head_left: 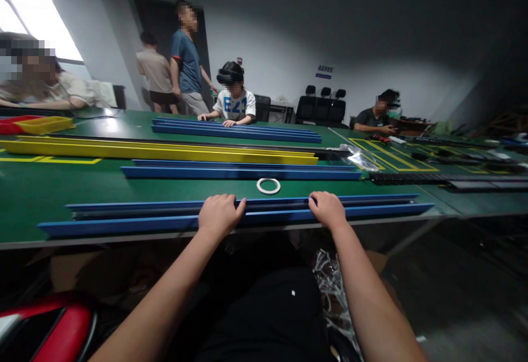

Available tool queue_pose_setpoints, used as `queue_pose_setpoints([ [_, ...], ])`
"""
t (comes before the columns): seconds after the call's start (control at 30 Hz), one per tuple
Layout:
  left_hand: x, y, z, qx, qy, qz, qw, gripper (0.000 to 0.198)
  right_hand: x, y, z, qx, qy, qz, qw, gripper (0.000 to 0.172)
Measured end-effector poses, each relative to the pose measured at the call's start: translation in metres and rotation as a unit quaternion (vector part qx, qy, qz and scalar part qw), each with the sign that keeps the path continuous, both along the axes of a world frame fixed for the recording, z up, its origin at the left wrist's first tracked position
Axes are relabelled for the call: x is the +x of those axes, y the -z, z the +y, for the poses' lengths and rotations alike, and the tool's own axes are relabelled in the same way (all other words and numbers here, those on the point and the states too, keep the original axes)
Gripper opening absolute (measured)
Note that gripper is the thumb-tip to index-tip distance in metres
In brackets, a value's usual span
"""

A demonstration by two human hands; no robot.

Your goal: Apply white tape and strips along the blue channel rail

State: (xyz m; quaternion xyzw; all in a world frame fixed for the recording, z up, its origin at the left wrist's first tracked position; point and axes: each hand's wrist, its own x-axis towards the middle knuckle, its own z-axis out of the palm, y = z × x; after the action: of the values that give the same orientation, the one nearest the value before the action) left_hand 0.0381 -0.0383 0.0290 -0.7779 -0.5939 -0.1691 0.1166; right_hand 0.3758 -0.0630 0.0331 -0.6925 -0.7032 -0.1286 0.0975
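A long blue channel [144,224] lies lengthwise along the near edge of the green table, with a dark strip [264,207] inside its groove. My left hand [220,213] is closed over the channel left of its middle, thumb toward the groove. Further right, my right hand [329,209] curls over the same channel in a similar way. The fingertips of both hands are partly hidden, so whether they also touch the strip cannot be made out. Between the hands and just beyond the channel lies a white ring-shaped roll [268,186], probably of tape.
Beyond lie a second blue channel [243,173], a long yellow channel [165,150] and more blue channels [235,131]. A clear plastic bag [358,157] rests by the yellow one's right end. Several people are around the table [103,186]. White scraps [330,279] hang below its edge.
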Motion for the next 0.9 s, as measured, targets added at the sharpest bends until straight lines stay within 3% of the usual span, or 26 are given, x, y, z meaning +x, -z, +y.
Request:
queue_pose_setpoints([
  [0.17,-0.028,-0.002,-0.003,-0.022,0.111,-0.029,0.993,0.054,-0.024,-0.001,0.003,-0.001,0.061,0.013,0.998,0.037],
  [0.23,-0.047,-0.004,-0.001,-0.039,0.119,-0.043,0.991,0.053,-0.045,-0.001,0.002,0.0,0.064,0.019,0.998,0.04],
  [0.4,-0.104,-0.01,0.009,-0.081,0.013,-0.008,0.997,0.061,-0.118,0.002,0.001,0.027,-0.053,0.036,0.998,0.043],
  [0.53,-0.124,-0.01,0.009,-0.056,-0.036,0.022,0.998,0.064,-0.15,0.005,0.003,0.044,-0.04,0.058,0.997,0.05],
  [0.7,-0.094,-0.007,-0.002,-0.012,-0.054,0.014,0.998,0.062,-0.126,0.008,0.002,0.061,-0.017,0.063,0.996,0.045],
  [0.9,-0.004,-0.003,-0.009,0.001,-0.016,-0.022,1.0,0.063,-0.033,0.005,-0.006,0.037,0.007,0.027,0.999,0.038],
])
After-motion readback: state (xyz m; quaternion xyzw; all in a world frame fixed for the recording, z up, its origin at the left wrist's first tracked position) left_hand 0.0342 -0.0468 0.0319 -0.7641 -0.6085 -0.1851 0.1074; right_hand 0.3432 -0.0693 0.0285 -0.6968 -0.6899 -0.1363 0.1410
